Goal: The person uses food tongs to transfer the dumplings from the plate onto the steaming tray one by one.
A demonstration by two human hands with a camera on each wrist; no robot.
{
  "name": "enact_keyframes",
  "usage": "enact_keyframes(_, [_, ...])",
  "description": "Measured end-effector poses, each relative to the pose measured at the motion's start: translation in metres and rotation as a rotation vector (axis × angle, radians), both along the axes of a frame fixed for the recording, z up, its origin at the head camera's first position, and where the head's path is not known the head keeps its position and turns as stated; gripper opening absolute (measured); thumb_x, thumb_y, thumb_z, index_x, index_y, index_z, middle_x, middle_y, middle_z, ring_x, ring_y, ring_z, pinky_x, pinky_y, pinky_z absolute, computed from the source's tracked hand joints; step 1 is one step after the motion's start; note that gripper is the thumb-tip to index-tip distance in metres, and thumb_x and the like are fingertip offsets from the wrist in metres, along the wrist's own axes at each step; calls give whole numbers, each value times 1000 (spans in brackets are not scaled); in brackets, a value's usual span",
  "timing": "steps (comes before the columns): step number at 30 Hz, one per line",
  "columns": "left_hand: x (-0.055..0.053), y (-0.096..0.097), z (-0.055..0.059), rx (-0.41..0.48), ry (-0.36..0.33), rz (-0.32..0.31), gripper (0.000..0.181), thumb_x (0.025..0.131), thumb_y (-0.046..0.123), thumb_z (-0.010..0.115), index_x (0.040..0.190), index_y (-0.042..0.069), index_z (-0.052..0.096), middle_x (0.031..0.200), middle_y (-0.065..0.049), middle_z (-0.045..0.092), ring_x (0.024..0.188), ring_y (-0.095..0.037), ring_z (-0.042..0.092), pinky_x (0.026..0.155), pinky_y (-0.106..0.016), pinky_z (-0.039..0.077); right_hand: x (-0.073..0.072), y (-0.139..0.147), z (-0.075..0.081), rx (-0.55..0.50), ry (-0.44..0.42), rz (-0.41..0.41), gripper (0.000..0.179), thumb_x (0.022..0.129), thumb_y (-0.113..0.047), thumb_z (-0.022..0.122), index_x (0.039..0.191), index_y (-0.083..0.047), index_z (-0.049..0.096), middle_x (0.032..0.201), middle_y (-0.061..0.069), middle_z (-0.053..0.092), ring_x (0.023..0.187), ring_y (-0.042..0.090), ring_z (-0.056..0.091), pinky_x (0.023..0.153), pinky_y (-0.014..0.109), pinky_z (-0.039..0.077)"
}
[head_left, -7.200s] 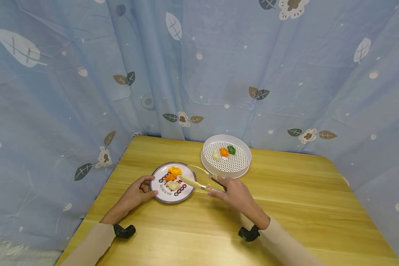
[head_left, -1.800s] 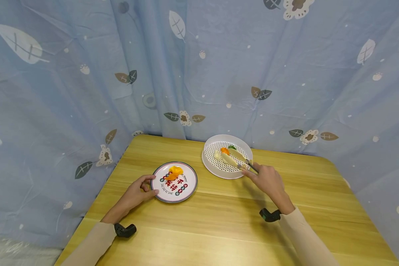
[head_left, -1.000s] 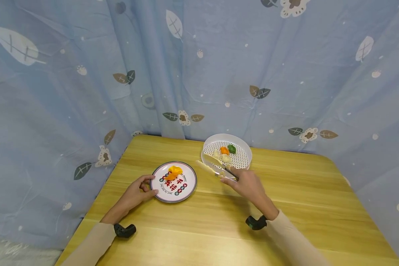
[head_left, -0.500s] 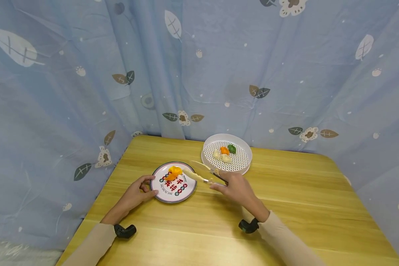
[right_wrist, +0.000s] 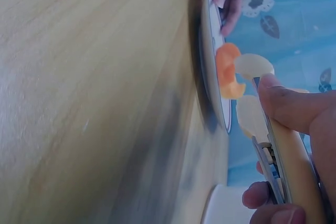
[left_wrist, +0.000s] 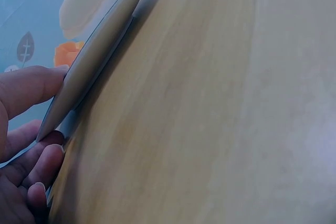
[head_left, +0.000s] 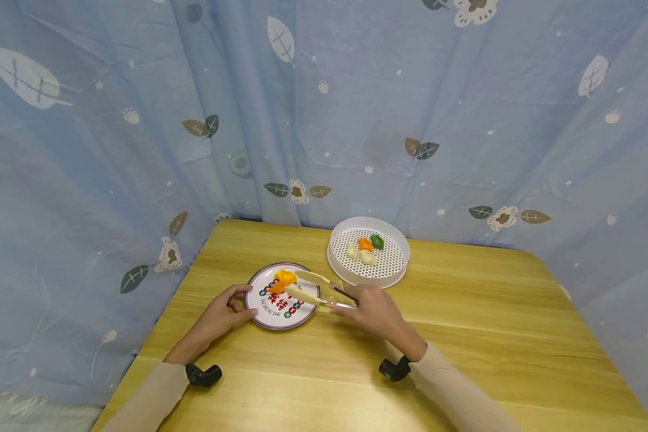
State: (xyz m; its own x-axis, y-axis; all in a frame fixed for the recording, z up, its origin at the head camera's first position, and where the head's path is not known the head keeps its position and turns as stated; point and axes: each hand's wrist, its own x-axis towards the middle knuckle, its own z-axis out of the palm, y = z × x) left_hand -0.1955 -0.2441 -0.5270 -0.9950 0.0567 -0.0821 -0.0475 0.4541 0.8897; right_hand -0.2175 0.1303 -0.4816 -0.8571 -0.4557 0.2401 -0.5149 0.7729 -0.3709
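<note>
My left hand [head_left: 224, 315] pinches the left rim of a round white plate [head_left: 270, 318] printed with red characters; in the left wrist view the thumb lies over the rim, other fingers below. A yellow dumpling [head_left: 285, 276] and an orange dumpling [head_left: 275, 288] sit together on the plate. My right hand [head_left: 378, 312] grips food tongs [head_left: 303, 294] with cream tips and metal arms. Their tips are spread apart over the plate, right beside the yellow dumpling. From the right wrist view, the tips [right_wrist: 252, 65] overlap the dumplings [right_wrist: 228, 69].
Behind and right of the plate stands a round white steamer tray [head_left: 396, 264] with a perforated base. In it lie two white dumplings [head_left: 368, 257], an orange one [head_left: 365, 244] and a green one [head_left: 377, 241]. A blue patterned curtain [head_left: 356, 120] hangs behind the wooden table [head_left: 491, 312].
The white dumpling earlier on the plate now lies in the steamer tray. The tongs have moved from the tray back left over the plate. The left hand stays at the rim.
</note>
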Motion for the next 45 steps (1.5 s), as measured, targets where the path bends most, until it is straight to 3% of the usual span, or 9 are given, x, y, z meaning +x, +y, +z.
enact_keyframes(5, [0,0,-1,-3,3,-6,64,89,29,84,144,14,56,111,-11,53,90,-24,49,72,-29,41,1,-5,-3,-9,-3,9,45,85,-57,79,107,-18,75,62,-11,28,57,9,33,52,28,28])
enact_keyframes(11, [1,0,1,-18,20,-13,63,90,29,83,144,13,55,113,-11,54,91,-24,50,73,-28,42,0,-10,-6,5,-4,23,52,85,-59,78,119,-20,76,62,-10,30,58,10,36,52,29,30])
enact_keyframes(16, [1,1,1,-15,12,-5,62,90,28,83,144,13,55,111,-12,54,91,-24,48,73,-29,41,-3,-13,-12,19,-2,45,49,85,-61,76,105,-17,72,63,-10,30,59,11,39,53,30,31])
enact_keyframes(19, [2,1,1,-12,11,1,62,89,27,83,144,13,56,110,-12,54,90,-25,49,73,-29,41,-4,-15,-15,27,-6,45,50,85,-64,74,105,-18,72,63,-10,26,58,10,37,52,29,29])
enact_keyframes(31, [0,1,1,-12,0,3,61,89,26,83,143,15,56,112,-12,53,91,-26,49,73,-30,41,4,-10,-6,88,64,64,57,85,-63,75,121,-19,75,75,-4,64,62,10,51,56,29,44])
enact_keyframes(37, [-2,-1,4,-20,14,0,61,90,26,82,144,15,55,118,-12,53,92,-26,49,75,-30,42,1,-11,-5,103,76,61,62,85,-65,73,128,-20,73,81,-2,69,62,10,50,56,28,43])
enact_keyframes(45, [0,0,1,-3,-3,-2,62,89,29,83,143,15,56,105,-11,53,89,-25,48,71,-29,40,-3,-24,-16,152,110,78,68,86,-70,68,131,-19,73,89,-1,72,66,8,55,59,27,46])
